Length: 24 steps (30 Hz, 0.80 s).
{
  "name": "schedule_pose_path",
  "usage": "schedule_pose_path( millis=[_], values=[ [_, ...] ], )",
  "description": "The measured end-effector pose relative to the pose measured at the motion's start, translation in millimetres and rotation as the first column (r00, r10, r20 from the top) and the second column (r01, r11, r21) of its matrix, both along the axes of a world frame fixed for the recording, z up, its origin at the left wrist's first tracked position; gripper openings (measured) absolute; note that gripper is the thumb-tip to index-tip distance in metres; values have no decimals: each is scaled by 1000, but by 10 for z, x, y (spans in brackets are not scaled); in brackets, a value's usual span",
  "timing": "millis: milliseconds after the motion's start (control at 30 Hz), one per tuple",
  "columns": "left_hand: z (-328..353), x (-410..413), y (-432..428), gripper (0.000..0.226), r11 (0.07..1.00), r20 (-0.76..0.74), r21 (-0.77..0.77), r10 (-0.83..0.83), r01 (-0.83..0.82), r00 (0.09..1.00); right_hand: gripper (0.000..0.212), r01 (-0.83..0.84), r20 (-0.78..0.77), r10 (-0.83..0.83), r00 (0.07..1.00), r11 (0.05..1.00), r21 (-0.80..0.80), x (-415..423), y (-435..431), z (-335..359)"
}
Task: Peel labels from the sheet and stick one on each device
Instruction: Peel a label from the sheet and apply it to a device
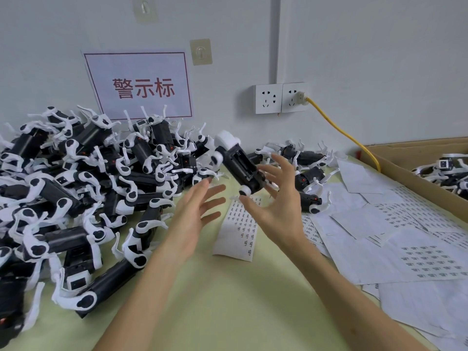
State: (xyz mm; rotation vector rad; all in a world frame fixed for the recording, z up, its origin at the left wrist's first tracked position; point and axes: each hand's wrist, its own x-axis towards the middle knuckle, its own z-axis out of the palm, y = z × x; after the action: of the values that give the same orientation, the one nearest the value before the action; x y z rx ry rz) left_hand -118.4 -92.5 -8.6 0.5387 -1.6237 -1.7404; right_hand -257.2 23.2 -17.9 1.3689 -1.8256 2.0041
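Note:
A black device with white legs and wheels hangs tilted above the table, its lower end against the spread, straight fingers and thumb of my right hand. My left hand hovers just left of it, fingers straight, holding nothing. Under both hands a narrow label sheet with rows of small dark labels lies on the pale yellow table. A big pile of the same devices fills the left side.
Several more label sheets and backing papers are spread on the right. A few devices lie behind my right hand. A cardboard box with devices stands at the far right. A yellow cable runs from the wall socket.

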Motion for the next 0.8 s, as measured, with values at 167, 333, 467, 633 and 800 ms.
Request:
schedule_pose_path(
  millis=[167,333,467,633,800],
  values=[
    [54,2,85,51,997,-83,-61,-60,55,995,91,-88,-160,96,982,994,59,83,-64,-86],
    [21,-10,89,48,990,-210,61,-109,125,972,98,-86,-224,124,967,982,170,120,-53,-102],
    [-14,-44,124,52,971,-222,207,-70,118,972,88,28,-455,68,888,979,202,200,-25,-49],
    [-46,-21,97,53,958,-122,264,-86,116,989,78,-61,-478,211,853,949,310,349,-24,-70],
    [-30,-23,143,41,961,-81,223,-151,166,985,72,-133,-379,265,886,931,340,323,20,-67]
  ],
)
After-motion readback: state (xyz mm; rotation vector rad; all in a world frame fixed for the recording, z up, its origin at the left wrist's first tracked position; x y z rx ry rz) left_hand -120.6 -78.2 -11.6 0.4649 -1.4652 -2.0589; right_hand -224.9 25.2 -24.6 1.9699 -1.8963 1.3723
